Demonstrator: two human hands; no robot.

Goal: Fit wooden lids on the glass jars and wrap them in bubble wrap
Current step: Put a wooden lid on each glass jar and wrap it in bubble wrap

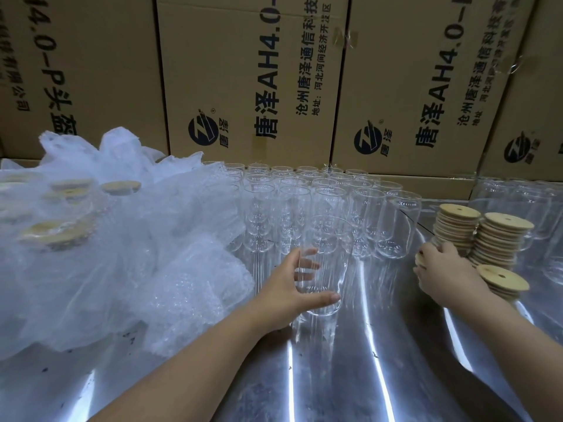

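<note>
My left hand (291,287) grips a clear glass jar (327,257) that stands just in front of several rows of empty jars (307,205). My right hand (441,269) reaches to the stacks of round wooden lids (499,239) at the right and holds one lid (419,259) at its edge; the fingers are partly hidden behind the hand. A loose sheet of bubble wrap (189,284) lies left of the held jar. Farther left, wrapped jars with lids (58,233) lie in a heap.
The work surface is a shiny metal table (350,360). Tall cardboard boxes (253,80) form a wall right behind the jars. More glass jars with handles (518,202) stand at the far right behind the lid stacks. A thin plastic bag (100,153) sits at the back left.
</note>
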